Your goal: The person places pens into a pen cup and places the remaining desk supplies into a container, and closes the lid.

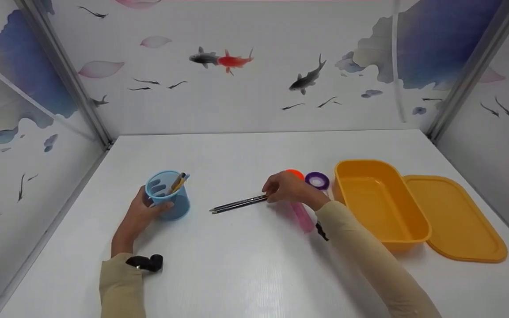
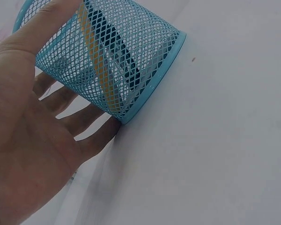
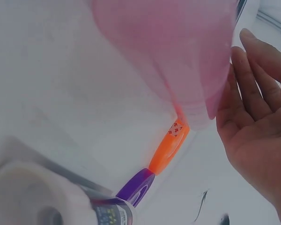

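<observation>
My left hand (image 1: 137,216) grips a light blue mesh pen cup (image 1: 179,206) at the left of the table, thumb on the near side and fingers round the far side. A yellow pencil (image 2: 96,56) and a dark pen (image 2: 114,42) lean inside it, seen through the mesh. Right of the cup, my right hand (image 1: 287,187) pinches the right ends of two dark striped pencils (image 1: 239,204), whose sharpened tips point left towards the cup. Under and behind that hand lies a pink, see-through bottle (image 1: 302,218) with an orange cap (image 3: 168,147), partly covered by the hand.
Beside the pink bottle is a white bottle (image 3: 33,192) with a purple cap (image 1: 317,180). A deep yellow box (image 1: 380,207) stands uncovered at the right, its yellow lid (image 1: 462,221) flat beside it. Patterned panels (image 1: 259,97) enclose the table's back and sides.
</observation>
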`<action>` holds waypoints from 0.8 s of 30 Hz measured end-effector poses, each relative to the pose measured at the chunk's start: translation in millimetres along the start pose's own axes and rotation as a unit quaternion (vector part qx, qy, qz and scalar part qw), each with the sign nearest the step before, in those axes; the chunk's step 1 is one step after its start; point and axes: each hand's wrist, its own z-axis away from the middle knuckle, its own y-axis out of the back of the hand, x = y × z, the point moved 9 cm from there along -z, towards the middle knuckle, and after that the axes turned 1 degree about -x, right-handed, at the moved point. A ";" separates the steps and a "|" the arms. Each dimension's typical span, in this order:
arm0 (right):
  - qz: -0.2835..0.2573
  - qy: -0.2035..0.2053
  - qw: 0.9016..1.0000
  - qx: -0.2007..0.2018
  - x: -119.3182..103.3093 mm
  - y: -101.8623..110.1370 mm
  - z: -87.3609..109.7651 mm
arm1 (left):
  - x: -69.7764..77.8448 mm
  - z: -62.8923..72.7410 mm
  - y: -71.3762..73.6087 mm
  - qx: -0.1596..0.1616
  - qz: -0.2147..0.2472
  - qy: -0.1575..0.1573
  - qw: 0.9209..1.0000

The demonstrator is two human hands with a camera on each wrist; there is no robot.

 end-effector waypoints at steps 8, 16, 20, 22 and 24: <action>0.039 0.014 0.999 0.001 2.0 -7.3 -2.3 | 0.9 -0.7 -2.0 -0.003 0.012 -0.013 1.000; 0.039 -0.002 0.999 -0.006 8.8 -8.7 -7.1 | 1.8 -1.4 0.3 0.000 0.000 -0.005 1.000; 0.037 0.000 0.999 -0.012 10.1 -10.2 -8.6 | -0.4 -1.9 0.6 0.001 -0.004 0.001 1.000; 0.036 0.000 0.999 -0.015 10.5 -11.0 -8.5 | -1.2 -2.0 0.6 0.002 -0.003 0.002 1.000; 0.034 -0.002 0.999 -0.018 10.5 -11.3 -8.1 | -1.7 -1.7 0.5 0.002 -0.002 0.001 1.000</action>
